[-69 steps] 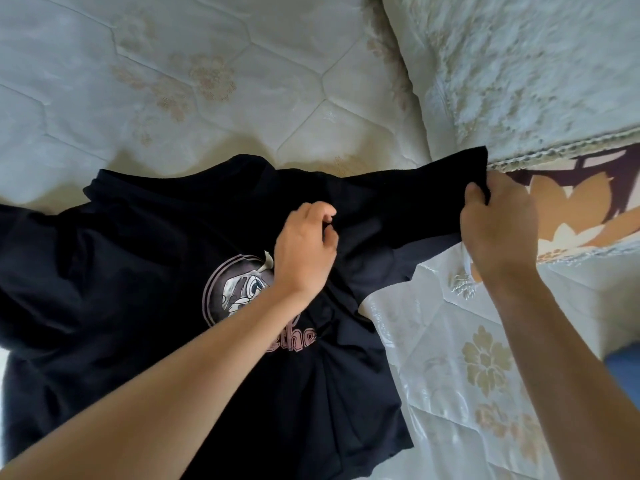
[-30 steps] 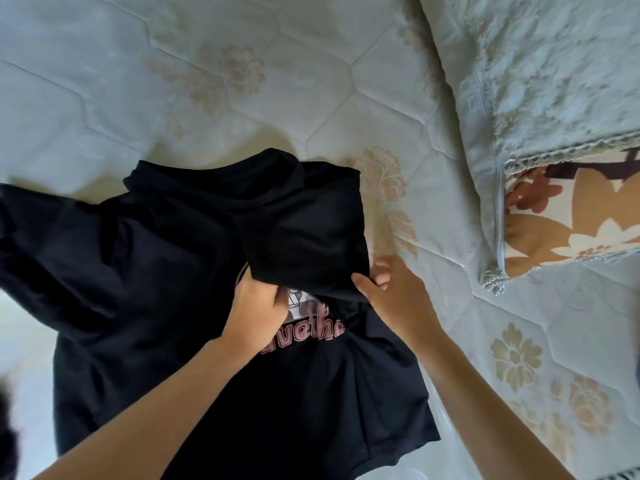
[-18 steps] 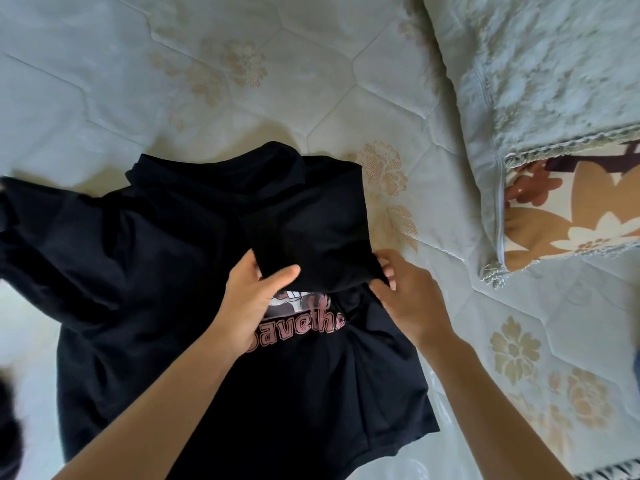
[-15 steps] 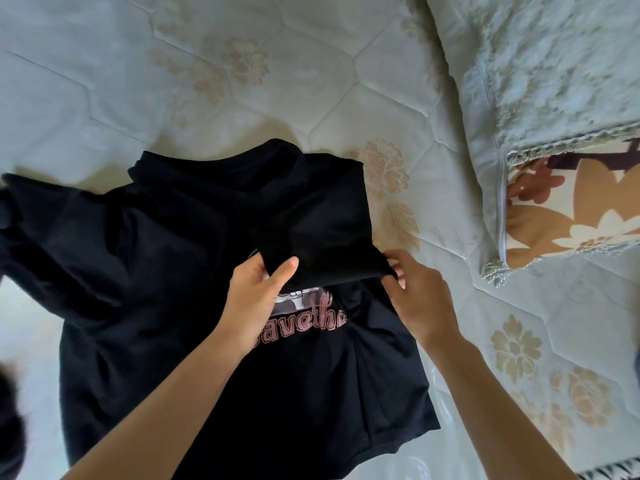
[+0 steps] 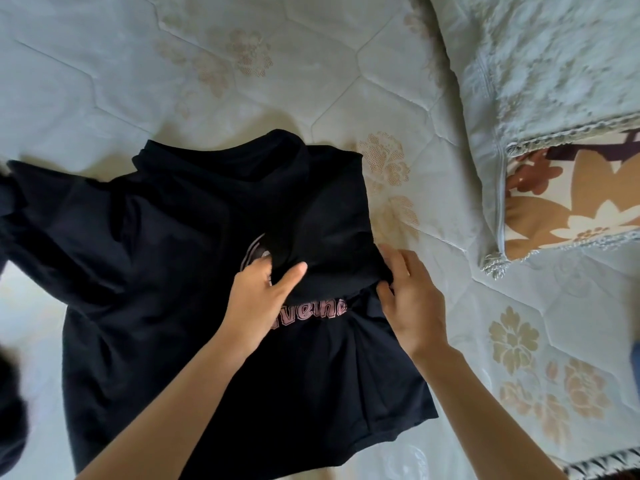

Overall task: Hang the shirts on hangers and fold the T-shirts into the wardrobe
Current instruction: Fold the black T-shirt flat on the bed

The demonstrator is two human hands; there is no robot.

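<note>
Black T-shirt (image 5: 166, 271) spread front-up across the centre and left of the frame on a pale quilted bed (image 5: 242, 71) patterned with beige flowers. Right sleeve (image 5: 332, 230) folded inward over the chest, covering most of a round pink print (image 5: 254, 252); pink lettering (image 5: 311, 311) showing just below the folded edge. Left hand (image 5: 258, 299) at frame centre, resting on the shirt front, thumb extended on top of the folded sleeve's lower edge, fingers tucked beneath that edge and mostly hidden, so pinching the fabric between thumb and fingers. Right hand (image 5: 412, 299) just right of centre, at the sleeve's outer corner, thumb and fingers curled round the bunched cloth there. Both bare forearms reaching up from the bottom of the frame, the left crossing the shirt's lower half. Other sleeve lying loosely spread toward the left edge. Hem rumpled near the bottom centre. Pale textured pillow (image 5: 554, 64) in the upper right, touching a cushion (image 5: 571, 206) with a brown and cream flower print below it at the right edge. Blurred dark shape (image 5: 10, 410) at the lower left edge, too unclear to identify.
</note>
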